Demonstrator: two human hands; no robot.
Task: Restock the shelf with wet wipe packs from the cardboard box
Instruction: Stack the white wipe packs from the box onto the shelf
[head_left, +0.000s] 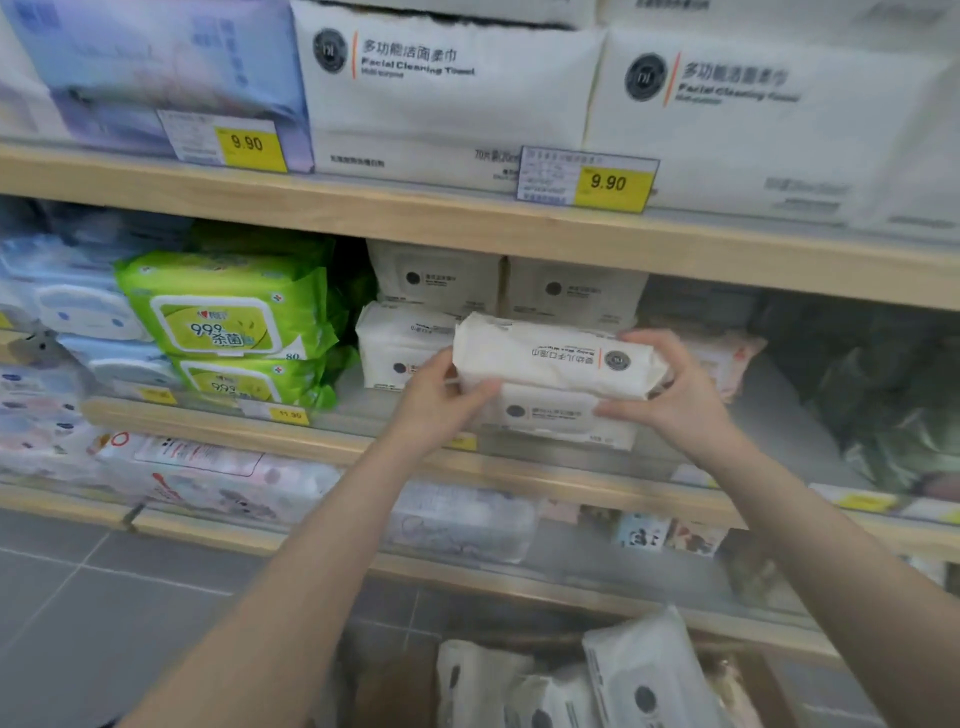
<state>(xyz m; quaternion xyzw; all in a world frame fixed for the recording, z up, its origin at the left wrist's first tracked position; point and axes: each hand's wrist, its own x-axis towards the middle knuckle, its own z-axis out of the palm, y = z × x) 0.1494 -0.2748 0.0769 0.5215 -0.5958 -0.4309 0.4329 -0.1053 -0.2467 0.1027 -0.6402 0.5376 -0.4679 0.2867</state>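
Holding one white wet wipe pack (556, 356) between both hands at frame centre, at the front of the middle shelf (332, 441); left hand (441, 402) grips the pack's 9 o'clock end, thumb over the lower front corner, fingers hidden behind; right hand (680, 395) clamps the 3 o'clock end, fingers wrapped over the top edge, thumb under; pack lies flat and slightly tilted, printed text upside down to the camera; directly below it, at 6 o'clock and touching, a second white pack (558, 415) sits on the shelf board, label facing out; right thumb rests along that lower pack's top edge; at 9 o'clock of the held pack another white pack (397, 345) stands on the shelf, partly hidden by the left hand; at 12 o'clock, further back, two more white packs (506, 286) side by side; green wipe packs (223, 317) stacked well to 9 o'clock; upper shelf at 12 o'clock carries large white facial towel packs (447, 93) with yellow price tags (610, 183) reading 9.90; at 6 o'clock, bottom edge of frame, the cardboard box (395, 691) on the floor with more white packs (644, 670) standing in it, well apart from both hands; box walls mostly blurred.
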